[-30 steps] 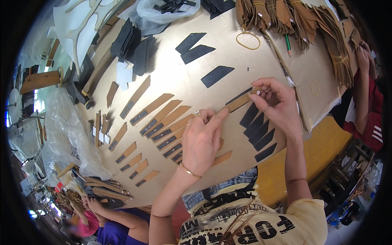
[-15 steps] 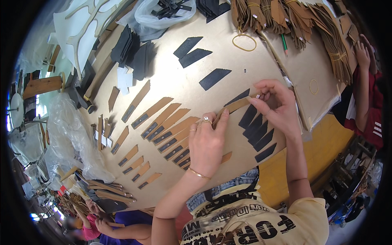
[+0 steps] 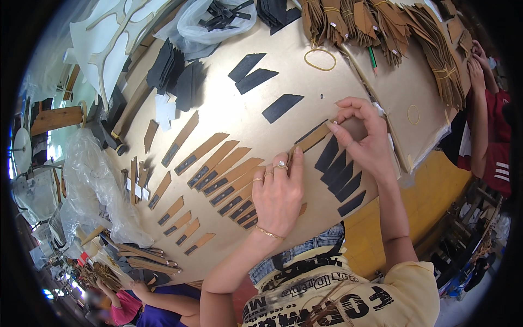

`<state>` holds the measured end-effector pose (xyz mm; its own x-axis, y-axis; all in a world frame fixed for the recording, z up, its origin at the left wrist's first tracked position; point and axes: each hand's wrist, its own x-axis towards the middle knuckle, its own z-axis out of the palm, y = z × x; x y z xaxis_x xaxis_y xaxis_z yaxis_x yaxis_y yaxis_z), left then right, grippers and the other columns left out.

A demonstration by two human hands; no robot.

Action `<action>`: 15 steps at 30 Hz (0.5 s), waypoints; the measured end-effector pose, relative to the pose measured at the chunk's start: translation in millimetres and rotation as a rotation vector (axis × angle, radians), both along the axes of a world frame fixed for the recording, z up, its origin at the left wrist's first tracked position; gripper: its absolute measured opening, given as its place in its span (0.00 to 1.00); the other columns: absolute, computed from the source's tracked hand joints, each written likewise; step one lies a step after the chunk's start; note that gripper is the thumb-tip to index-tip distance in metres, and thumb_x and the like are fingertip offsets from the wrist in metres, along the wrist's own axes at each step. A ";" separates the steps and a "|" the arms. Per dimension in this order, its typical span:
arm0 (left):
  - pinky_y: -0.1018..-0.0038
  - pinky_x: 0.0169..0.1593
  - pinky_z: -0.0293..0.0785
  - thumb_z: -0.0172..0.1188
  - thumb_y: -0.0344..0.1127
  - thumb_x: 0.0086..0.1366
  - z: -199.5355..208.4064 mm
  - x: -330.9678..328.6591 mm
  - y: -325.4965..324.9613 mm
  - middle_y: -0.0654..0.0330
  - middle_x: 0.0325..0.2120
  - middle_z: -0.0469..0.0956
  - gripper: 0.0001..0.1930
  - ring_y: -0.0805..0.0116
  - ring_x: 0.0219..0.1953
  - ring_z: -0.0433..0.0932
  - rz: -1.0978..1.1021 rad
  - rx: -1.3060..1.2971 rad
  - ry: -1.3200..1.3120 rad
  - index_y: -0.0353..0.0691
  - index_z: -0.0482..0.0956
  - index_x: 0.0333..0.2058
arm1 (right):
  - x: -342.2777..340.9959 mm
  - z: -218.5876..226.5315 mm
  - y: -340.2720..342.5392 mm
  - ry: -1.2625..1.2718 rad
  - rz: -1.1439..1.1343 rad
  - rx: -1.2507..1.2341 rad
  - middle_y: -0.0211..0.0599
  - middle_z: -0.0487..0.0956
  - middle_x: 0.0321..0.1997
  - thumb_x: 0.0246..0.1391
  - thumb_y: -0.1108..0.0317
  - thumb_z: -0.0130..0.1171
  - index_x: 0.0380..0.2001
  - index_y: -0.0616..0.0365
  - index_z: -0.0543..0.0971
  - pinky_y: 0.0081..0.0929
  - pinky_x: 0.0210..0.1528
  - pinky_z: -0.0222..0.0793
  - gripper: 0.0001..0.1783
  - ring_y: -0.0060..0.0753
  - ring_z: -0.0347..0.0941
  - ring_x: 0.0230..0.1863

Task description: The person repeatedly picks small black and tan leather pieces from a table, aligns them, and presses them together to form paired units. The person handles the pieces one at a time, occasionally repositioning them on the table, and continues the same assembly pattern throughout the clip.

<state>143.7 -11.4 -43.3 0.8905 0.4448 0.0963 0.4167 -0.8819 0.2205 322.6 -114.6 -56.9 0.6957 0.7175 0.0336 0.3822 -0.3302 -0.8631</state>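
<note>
A brown leather strip point(image 3: 311, 138) stretches between my two hands, with a dark edge along its far side, probably a black strip on the table under it. My left hand point(image 3: 279, 188), wearing rings and a bracelet, grips the near end under its fingertips. At the far end my right hand point(image 3: 369, 133) pinches the strip between thumb and fingers. Several black slanted pieces point(image 3: 343, 181) lie fanned beside my right wrist. Left of my left hand, brown strips with dark patches point(image 3: 218, 177) are spread in rows.
More black pieces point(image 3: 283, 108) lie farther off, with a dark stack point(image 3: 166, 68) at the left. Bundled brown strips point(image 3: 376, 27) and a green pencil point(image 3: 372, 59) are at the far right. A plastic bag point(image 3: 215, 27) holds dark scraps. Other people's hands point(image 3: 475, 73) appear at the edges.
The brown strip now lies flatter, with its upper face turned more into view. Both hands have shifted only slightly and keep their hold. The whole view has moved a little.
</note>
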 end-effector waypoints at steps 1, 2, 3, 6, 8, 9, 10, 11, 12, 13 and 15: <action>0.71 0.42 0.71 0.59 0.24 0.57 -0.2 0.0 0.0 0.61 0.37 0.77 0.21 0.67 0.37 0.80 0.001 -0.001 0.001 0.43 0.82 0.50 | -0.2 -0.7 -0.2 -0.025 0.007 -0.005 0.24 0.79 0.32 0.48 0.69 0.69 0.46 0.53 0.77 0.31 0.50 0.61 0.20 0.29 0.75 0.40; 0.71 0.42 0.71 0.59 0.24 0.57 -0.3 -0.1 0.1 0.61 0.38 0.77 0.21 0.67 0.37 0.80 0.001 -0.002 0.002 0.43 0.82 0.50 | -0.1 -1.4 -0.7 -0.047 0.016 -0.011 0.24 0.79 0.32 0.48 0.69 0.69 0.46 0.53 0.77 0.31 0.51 0.61 0.20 0.29 0.75 0.40; 0.71 0.42 0.71 0.59 0.24 0.57 -0.5 -0.1 0.3 0.61 0.38 0.76 0.21 0.67 0.37 0.80 0.002 -0.005 -0.001 0.43 0.82 0.50 | 0.0 -2.1 -1.0 -0.070 0.025 -0.018 0.24 0.79 0.32 0.48 0.69 0.69 0.47 0.53 0.76 0.31 0.51 0.61 0.21 0.29 0.75 0.41; 0.71 0.42 0.71 0.59 0.24 0.57 -0.5 -0.1 0.5 0.61 0.38 0.77 0.20 0.68 0.37 0.80 0.007 -0.011 -0.006 0.43 0.82 0.50 | -0.2 -4.9 -1.2 -0.095 0.018 -0.004 0.24 0.80 0.32 0.48 0.69 0.69 0.46 0.54 0.76 0.31 0.52 0.60 0.20 0.29 0.74 0.42; 0.71 0.42 0.71 0.59 0.25 0.57 -0.1 0.1 0.4 0.61 0.38 0.77 0.20 0.68 0.37 0.80 0.009 -0.011 -0.005 0.44 0.82 0.50 | -1.2 -6.6 -1.4 -0.091 0.009 0.000 0.24 0.79 0.33 0.48 0.70 0.68 0.46 0.54 0.76 0.32 0.52 0.60 0.20 0.30 0.74 0.42; 0.70 0.42 0.71 0.59 0.25 0.57 0.2 0.2 0.4 0.61 0.38 0.77 0.20 0.68 0.37 0.80 0.012 -0.016 0.002 0.44 0.82 0.50 | -1.9 -7.4 -1.5 -0.088 0.004 0.002 0.24 0.79 0.33 0.49 0.70 0.68 0.46 0.54 0.76 0.32 0.52 0.60 0.20 0.30 0.74 0.42; 0.70 0.42 0.71 0.59 0.25 0.58 0.5 0.3 0.5 0.62 0.38 0.77 0.20 0.68 0.37 0.80 0.014 -0.021 0.005 0.44 0.82 0.50 | -2.2 -8.0 -1.7 -0.092 0.005 0.002 0.24 0.79 0.33 0.49 0.70 0.68 0.46 0.54 0.76 0.32 0.53 0.60 0.20 0.30 0.74 0.42; 0.70 0.42 0.71 0.59 0.25 0.58 0.8 0.3 0.5 0.62 0.38 0.77 0.20 0.68 0.37 0.80 0.015 -0.024 0.006 0.44 0.82 0.50 | -2.5 -8.4 -2.0 -0.096 0.006 0.002 0.24 0.79 0.33 0.49 0.70 0.69 0.46 0.54 0.76 0.31 0.53 0.60 0.20 0.30 0.74 0.42; 0.70 0.42 0.71 0.58 0.25 0.58 1.1 0.4 0.4 0.62 0.38 0.77 0.20 0.68 0.37 0.80 0.014 -0.024 0.014 0.44 0.82 0.50 | -2.5 -8.5 -2.3 -0.101 0.008 0.002 0.24 0.79 0.33 0.49 0.70 0.69 0.46 0.55 0.75 0.31 0.53 0.60 0.21 0.30 0.74 0.41; 0.70 0.42 0.71 0.58 0.25 0.58 1.4 0.3 0.4 0.62 0.38 0.77 0.20 0.68 0.37 0.80 0.014 -0.022 0.019 0.44 0.82 0.50 | -2.0 -8.4 -2.5 -0.116 0.016 -0.001 0.24 0.79 0.35 0.48 0.71 0.68 0.45 0.54 0.76 0.32 0.53 0.60 0.19 0.31 0.74 0.43; 0.70 0.42 0.70 0.58 0.25 0.58 2.0 0.4 0.4 0.62 0.38 0.77 0.20 0.68 0.37 0.80 0.014 -0.020 0.023 0.44 0.82 0.50 | -1.4 -7.1 -2.7 -0.147 0.031 -0.007 0.25 0.80 0.40 0.48 0.72 0.67 0.43 0.54 0.78 0.33 0.54 0.60 0.17 0.32 0.73 0.45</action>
<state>144.1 -11.0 -41.3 0.8862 0.4584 0.0671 0.4336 -0.8717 0.2285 321.2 -117.3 -64.0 0.6608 0.7395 0.1283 0.5144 -0.3218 -0.7949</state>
